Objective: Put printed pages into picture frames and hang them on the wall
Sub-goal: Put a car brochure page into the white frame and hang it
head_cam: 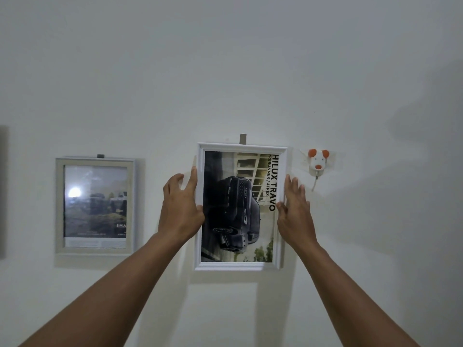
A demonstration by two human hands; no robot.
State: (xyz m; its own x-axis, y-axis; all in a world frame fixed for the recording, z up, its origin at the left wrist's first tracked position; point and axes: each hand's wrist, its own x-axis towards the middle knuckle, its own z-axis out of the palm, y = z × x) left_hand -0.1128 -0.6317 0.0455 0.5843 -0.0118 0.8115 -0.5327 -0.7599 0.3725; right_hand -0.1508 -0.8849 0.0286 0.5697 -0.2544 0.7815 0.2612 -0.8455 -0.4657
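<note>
Hiding frame (238,266) edges: left hand (179,209), right hand (297,214)

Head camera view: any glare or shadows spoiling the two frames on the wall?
Head view: a bright round glare spot on the glass of the beige frame; the white frame throws a soft shadow down the wall; overall dim, slightly soft.

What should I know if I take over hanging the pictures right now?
Left hand: fingers fairly straight, touching the left edge of the white frame.
Right hand: flat against its right edge.
The white frame is against the wall under a grey tab, with the truck page inside, turned sideways.
Done: the grey frame hangs to the left with its page.
Left: probably check that the white frame holds, then let go.
</note>
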